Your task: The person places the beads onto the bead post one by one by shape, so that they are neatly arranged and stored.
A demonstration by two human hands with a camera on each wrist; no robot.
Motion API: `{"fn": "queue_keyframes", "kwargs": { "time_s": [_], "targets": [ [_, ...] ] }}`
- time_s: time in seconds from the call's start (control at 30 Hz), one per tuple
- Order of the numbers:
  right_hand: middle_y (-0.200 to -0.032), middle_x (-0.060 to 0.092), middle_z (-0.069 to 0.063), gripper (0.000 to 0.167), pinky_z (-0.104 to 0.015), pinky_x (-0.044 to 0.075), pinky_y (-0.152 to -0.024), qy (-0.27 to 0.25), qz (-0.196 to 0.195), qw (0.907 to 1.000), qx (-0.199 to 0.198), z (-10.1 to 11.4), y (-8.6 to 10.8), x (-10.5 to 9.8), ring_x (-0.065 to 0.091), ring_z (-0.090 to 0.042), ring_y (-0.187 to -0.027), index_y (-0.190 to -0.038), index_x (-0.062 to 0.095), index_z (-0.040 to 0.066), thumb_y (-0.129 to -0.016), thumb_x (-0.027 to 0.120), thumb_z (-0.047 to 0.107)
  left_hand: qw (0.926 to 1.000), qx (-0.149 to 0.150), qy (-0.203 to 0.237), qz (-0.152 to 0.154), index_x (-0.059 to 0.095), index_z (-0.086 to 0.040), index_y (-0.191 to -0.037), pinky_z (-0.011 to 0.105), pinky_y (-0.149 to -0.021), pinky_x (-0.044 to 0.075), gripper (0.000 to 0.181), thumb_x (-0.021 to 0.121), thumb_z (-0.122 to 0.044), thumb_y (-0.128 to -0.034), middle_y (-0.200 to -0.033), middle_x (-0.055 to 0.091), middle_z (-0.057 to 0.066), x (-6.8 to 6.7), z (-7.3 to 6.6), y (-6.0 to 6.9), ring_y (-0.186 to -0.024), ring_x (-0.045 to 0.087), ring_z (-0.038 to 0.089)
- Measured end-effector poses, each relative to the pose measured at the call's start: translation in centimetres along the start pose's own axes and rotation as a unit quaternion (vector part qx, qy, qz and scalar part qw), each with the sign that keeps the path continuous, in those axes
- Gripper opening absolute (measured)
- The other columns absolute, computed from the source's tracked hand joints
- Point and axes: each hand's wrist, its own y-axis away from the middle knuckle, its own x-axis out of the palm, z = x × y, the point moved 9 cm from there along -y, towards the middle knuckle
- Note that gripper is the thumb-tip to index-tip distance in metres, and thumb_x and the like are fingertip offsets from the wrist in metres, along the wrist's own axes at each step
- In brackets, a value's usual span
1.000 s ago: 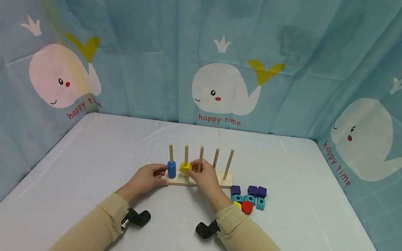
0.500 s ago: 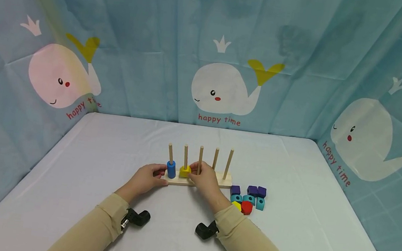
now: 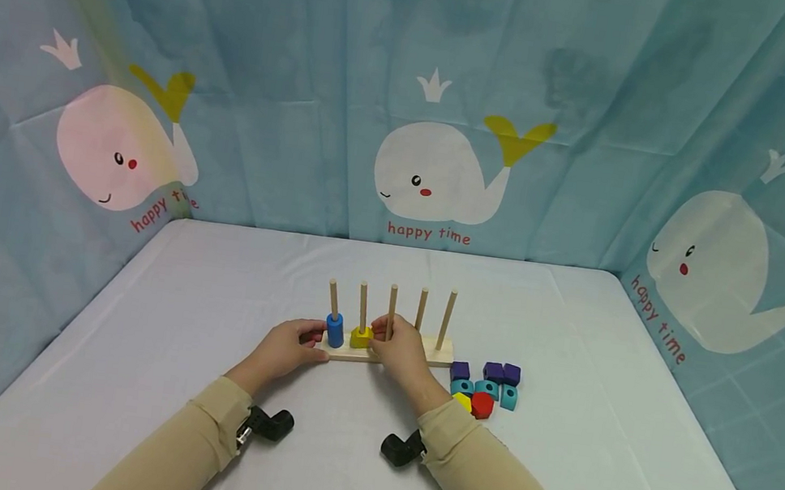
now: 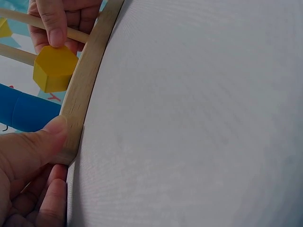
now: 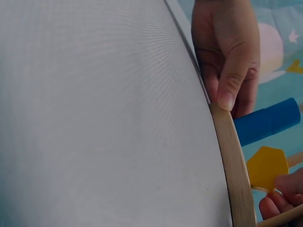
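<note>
A wooden peg stand (image 3: 439, 355) with several upright pegs stands mid-table. Stacked blue cylinders (image 4: 29, 112) sit on its leftmost peg. My left hand (image 3: 286, 349) grips the left end of the base, its thumb on the front edge in the left wrist view. Low on the second peg is a yellow hexagonal block (image 3: 360, 338), close to the base. My right hand (image 3: 400, 350) pinches that block from its right side, the thumb on its near face and the fingers partly hidden behind. The other pegs carry nothing.
Right of the stand lie loose blocks: purple ones (image 3: 494, 371), teal ones (image 3: 487, 389), a red one (image 3: 482, 406) and a yellow one (image 3: 461, 402) partly behind the right sleeve. A whale-print curtain (image 3: 285, 158) hangs behind the white table (image 3: 572, 341).
The yellow block has slid down its peg toward the base, with my right hand lowering slightly alongside. My left hand stays on the stand's end.
</note>
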Motion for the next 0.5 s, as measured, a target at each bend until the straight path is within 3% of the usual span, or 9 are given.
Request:
{"fn": "queue_keyframes", "kwargs": {
  "time_s": [0.3,0.5],
  "targets": [
    [-0.111,0.061,-0.010,0.041,-0.036,0.048,-0.088,0.008,0.019,0.9998,-0.005,0.1,0.5,-0.4,0.058,-0.025,-0.102,-0.122,0.053,0.001,-0.083,0.065,0.007,1.0000,0.001,-0.001,0.001,0.056,-0.006,-0.125,0.033,-0.088,0.047,0.057,0.076,-0.022,-0.0745,-0.110,0.062,0.004,0.1,-0.1,0.1,-0.100,0.057,0.015],
    [-0.127,0.053,-0.012,0.055,-0.040,0.040,-0.098,0.014,0.019,0.9994,-0.024,1.4,1.5,-1.4,0.047,-0.029,-0.120,-0.133,0.044,0.004,-0.083,0.066,0.008,1.0000,-0.001,0.001,-0.001,0.056,-0.007,-0.125,0.031,-0.086,0.048,0.056,0.076,-0.021,-0.0750,-0.110,0.062,0.004,0.0,-0.1,0.1,-0.102,0.056,0.016]
  ]
}}
